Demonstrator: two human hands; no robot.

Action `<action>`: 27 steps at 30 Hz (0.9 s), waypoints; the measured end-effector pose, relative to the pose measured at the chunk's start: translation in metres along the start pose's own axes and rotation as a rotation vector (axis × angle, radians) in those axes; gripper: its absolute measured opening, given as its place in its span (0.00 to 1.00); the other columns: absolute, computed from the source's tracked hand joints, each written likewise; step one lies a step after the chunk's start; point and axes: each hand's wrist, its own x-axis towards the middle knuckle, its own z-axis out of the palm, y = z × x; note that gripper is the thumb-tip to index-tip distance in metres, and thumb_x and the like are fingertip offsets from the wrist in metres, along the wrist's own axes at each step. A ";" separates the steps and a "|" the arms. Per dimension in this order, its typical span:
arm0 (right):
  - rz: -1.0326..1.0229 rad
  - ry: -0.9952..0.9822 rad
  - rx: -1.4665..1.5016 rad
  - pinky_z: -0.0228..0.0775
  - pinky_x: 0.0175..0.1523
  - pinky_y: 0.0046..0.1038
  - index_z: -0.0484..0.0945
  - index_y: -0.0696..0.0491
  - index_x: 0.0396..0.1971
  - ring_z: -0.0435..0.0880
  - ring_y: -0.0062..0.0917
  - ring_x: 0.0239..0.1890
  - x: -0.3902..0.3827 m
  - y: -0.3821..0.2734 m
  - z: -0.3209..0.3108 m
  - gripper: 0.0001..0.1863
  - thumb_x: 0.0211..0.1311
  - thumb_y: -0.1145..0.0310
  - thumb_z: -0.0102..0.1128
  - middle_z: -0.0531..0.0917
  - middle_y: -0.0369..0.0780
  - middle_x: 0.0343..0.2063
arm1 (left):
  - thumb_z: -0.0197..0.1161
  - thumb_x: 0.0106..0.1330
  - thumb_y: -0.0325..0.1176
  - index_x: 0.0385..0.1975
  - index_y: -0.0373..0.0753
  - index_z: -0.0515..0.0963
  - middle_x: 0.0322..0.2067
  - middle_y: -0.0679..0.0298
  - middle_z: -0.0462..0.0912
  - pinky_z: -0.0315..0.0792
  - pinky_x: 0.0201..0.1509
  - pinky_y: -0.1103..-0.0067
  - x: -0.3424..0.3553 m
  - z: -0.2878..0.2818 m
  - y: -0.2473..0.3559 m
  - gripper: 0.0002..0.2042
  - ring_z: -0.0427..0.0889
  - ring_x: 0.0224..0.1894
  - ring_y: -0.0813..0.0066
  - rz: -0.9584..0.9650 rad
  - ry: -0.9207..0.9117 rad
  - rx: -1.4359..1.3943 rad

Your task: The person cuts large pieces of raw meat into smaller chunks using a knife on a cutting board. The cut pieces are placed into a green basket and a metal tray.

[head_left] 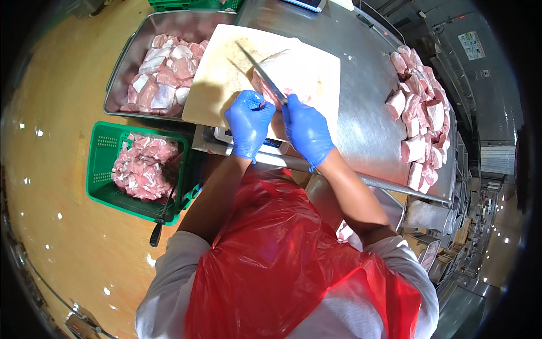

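A pale piece of raw meat [293, 65] lies on the white cutting board [214, 73]. My right hand [307, 129], in a blue glove, grips the handle of a long knife [261, 70]. The blade slants up and to the left across the left side of the meat, its tip over bare board. My left hand [248, 123], also gloved in blue, is just left of the knife by the meat's near edge. Its fingers are curled in against the thumb. Whatever they pinch, if anything, is too hidden to name.
Left of the board stands a metal tub [121, 85] of meat chunks. Below it a green basket [99, 186] holds trimmings, with a black-handled tool [157, 233] at its side. Cut pieces [420, 113] are heaped on the steel table [367, 121]. A scale [275, 144] sits by the board's near edge.
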 end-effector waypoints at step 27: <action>0.159 -0.084 0.096 0.74 0.34 0.53 0.69 0.62 0.40 0.83 0.58 0.29 0.004 -0.022 -0.004 0.11 0.73 0.67 0.51 0.80 0.61 0.23 | 0.58 0.65 0.26 0.47 0.30 0.81 0.42 0.43 0.85 0.78 0.47 0.63 -0.049 -0.350 -0.123 0.13 0.86 0.44 0.48 -0.263 -0.155 1.319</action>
